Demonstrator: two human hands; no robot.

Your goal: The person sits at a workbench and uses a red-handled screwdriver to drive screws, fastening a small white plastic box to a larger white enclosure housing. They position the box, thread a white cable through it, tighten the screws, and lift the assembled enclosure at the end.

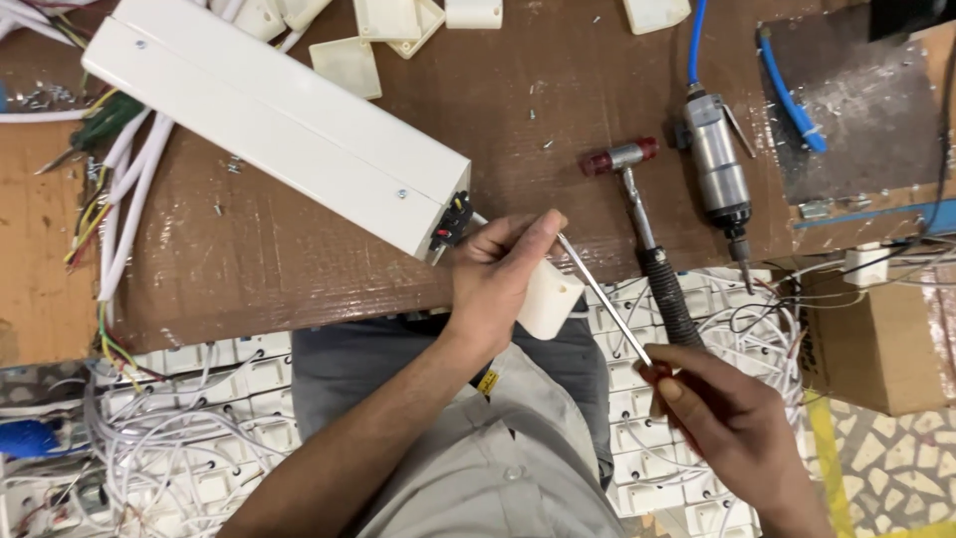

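- Looking down from the head camera at a brown cardboard-covered bench (299,259), scuffed and creased, with the person's grey trousers and pale shirt below.
- The left hand (493,274) is clenched around a small cream plastic block (548,297), smooth with rounded corners, held at the bench's near edge.
- The right hand (732,418) is closed on the red handle of a screwdriver (602,294); its thin shiny metal shaft slants up and left.
- The shaft's tip reaches the left hand's fingertips, just above the plastic block, so the block sits at the tool's far end, well apart from the right hand's grip.
- A long white metal box (269,115), rectangular and glossy, lies diagonally on the bench; its near end, with red and black terminals, is just beside the left hand.
- A small hammer (642,234) with red caps and a ribbed black grip lies to the right of the screwdriver.
- Beside it rests a grey metal air tool (719,174) on a blue hose.
- White wires and many white plastic housings (219,438) crowd the space under the bench.
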